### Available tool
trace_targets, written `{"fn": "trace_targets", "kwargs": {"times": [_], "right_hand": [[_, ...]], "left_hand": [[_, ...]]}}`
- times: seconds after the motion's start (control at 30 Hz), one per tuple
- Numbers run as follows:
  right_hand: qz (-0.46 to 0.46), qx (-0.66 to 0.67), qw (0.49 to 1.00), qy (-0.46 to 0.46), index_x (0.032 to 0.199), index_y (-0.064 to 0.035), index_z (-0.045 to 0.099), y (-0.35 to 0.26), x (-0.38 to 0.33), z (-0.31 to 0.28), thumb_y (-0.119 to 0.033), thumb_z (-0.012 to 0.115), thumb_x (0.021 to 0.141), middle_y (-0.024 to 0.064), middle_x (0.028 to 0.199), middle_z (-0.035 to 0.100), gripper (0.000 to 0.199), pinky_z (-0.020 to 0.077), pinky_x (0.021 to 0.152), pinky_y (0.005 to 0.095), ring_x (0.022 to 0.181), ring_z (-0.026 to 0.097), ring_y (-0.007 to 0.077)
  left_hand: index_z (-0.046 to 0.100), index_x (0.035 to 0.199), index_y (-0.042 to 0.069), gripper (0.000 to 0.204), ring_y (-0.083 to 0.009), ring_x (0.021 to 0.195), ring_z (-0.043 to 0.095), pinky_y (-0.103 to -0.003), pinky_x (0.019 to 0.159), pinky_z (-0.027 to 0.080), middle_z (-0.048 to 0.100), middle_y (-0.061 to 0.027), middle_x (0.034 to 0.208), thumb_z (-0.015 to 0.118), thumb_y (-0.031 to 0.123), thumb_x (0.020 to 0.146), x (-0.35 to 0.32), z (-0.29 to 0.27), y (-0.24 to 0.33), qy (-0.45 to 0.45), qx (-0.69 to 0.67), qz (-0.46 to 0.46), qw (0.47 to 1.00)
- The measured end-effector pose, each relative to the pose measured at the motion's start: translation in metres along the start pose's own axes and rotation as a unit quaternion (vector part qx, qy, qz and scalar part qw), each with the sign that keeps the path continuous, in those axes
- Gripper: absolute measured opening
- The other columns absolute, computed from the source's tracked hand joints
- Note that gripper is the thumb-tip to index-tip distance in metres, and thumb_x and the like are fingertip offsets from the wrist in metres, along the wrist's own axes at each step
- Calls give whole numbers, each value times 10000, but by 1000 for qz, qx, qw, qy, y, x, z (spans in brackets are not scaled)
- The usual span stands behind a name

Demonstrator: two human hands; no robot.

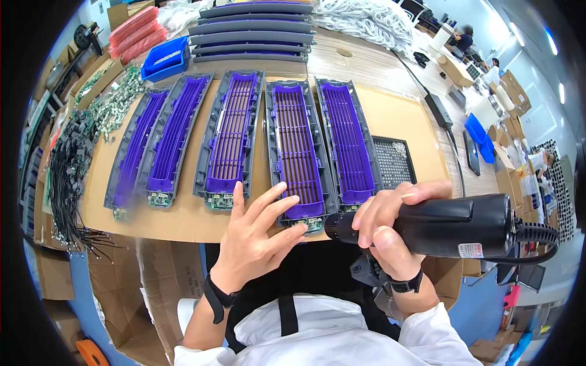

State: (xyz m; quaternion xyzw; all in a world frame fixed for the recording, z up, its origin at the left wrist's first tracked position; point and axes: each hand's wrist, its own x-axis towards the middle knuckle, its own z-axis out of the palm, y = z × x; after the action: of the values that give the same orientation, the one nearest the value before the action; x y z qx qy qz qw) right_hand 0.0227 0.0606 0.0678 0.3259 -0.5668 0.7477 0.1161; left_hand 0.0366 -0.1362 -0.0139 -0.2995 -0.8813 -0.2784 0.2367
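My right hand (390,229) is wrapped round a thick black electric screwdriver (461,226), held nearly level with its nose pointing left. The nose is beside the small green circuit board (313,225) at the near end of a grey-framed purple grille panel (297,143); the bit's tip cannot be made out. My left hand (256,241) is open with fingers spread over the near end of that panel, fingertips at the purple edge and the board. To the left lies another grille panel (234,131), also with a green board (220,201) at its near end.
More purple panels (349,137) lie on the cardboard sheet (415,116). Behind stand stacked grey panels (251,29) and a blue bin (166,58). A black tray of screws (394,160) sits right. Black cables (70,177) and loose circuit boards (119,91) crowd the left.
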Motion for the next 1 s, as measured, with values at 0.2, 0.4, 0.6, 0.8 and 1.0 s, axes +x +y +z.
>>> {"fn": "trace_targets", "kwargs": {"times": [0.2, 0.4, 0.6, 0.8, 1.0], "right_hand": [[4, -22, 1000, -14, 1038, -36, 377, -1, 1, 3, 112, 634, 747, 62, 647, 537, 415, 489, 588, 274, 616, 584, 148], [58, -106, 992, -38, 1014, -121, 350, 0, 3, 3, -21, 666, 734, 34, 602, 506, 433, 482, 578, 334, 523, 543, 161], [61, -171, 976, -124, 925, -89, 366, 2, 17, -1, 42, 680, 687, 50, 627, 505, 416, 483, 569, 323, 543, 530, 157], [96, 9, 986, -135, 801, -48, 466, 12, 26, 0, 69, 692, 642, 71, 607, 538, 300, 480, 548, 305, 543, 554, 173], [52, -44, 996, -63, 1028, -54, 417, 0, 13, -3, 24, 672, 687, 44, 590, 499, 433, 467, 532, 318, 514, 532, 165]], "left_hand": [[696, 852, 233, 158, -287, 1180, 499, -558, 1097, 86, 592, -57, 1161, 738, 196, 704, 0, 0, 0, 3, -2, 0, 1000], [653, 855, 209, 153, -246, 1184, 494, -652, 1037, 150, 572, -38, 1150, 723, 187, 722, 0, -1, 1, 4, -2, -1, 1000], [662, 855, 207, 154, -249, 1180, 494, -649, 1028, 173, 575, -34, 1144, 726, 188, 716, 0, -1, 1, -4, 5, 1, 1000], [675, 842, 208, 134, -249, 1176, 496, -635, 1032, 177, 577, -28, 1147, 725, 195, 718, 2, -3, 2, -6, 3, -4, 1000], [670, 789, 177, 106, -253, 1179, 498, -621, 1041, 170, 593, -37, 1149, 737, 194, 708, 3, -3, 3, 7, 1, -13, 1000]]}}
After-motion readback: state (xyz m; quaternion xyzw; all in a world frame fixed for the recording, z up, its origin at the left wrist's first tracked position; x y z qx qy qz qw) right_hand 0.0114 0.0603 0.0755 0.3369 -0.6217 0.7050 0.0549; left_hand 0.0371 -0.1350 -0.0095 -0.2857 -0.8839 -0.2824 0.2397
